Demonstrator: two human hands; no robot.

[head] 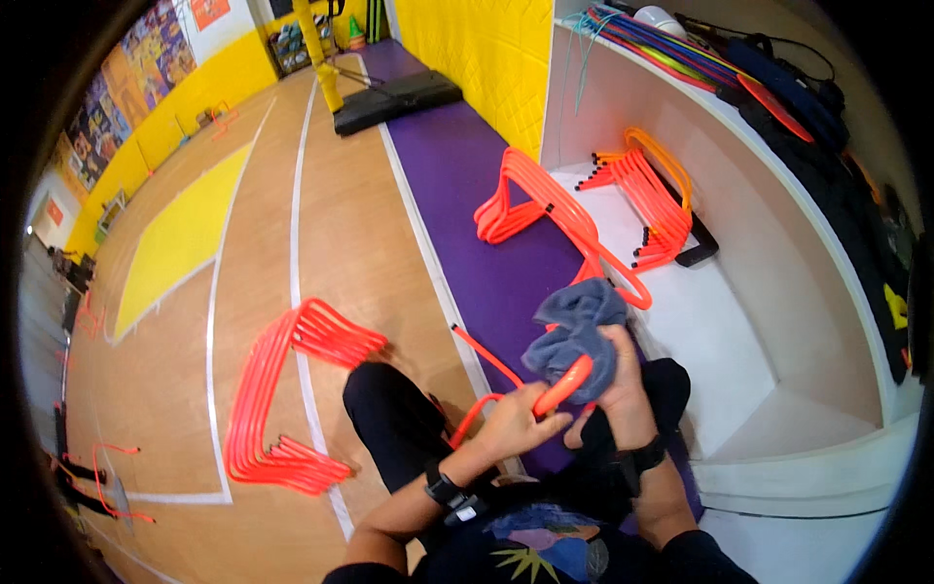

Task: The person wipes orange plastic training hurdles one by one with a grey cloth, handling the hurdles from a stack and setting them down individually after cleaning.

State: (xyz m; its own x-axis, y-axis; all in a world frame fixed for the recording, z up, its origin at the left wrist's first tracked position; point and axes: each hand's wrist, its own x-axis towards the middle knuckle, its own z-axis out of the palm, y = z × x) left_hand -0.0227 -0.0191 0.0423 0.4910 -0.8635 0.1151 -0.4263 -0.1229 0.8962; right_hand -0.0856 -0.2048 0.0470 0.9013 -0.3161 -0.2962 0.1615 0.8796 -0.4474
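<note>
My left hand (522,423) grips an orange plastic training hurdle (560,390) by its tube, low in front of my body. A grey cloth (576,343) is bunched around the same hurdle, and my right hand (624,387) presses it on from the right. One leg of this hurdle points up and left over the purple floor strip. Just beyond the cloth, several orange hurdles (543,186) stand nested together. To the left, another nested row of orange hurdles (263,394) rests on the wood-look floor.
A white shelf unit (773,131) is at the right, with orange hurdles (649,197) in its lower bay and coloured sticks (657,44) on top. A black padded base (398,98) stands ahead. Another person's arm (87,489) shows at the far left beside a hurdle.
</note>
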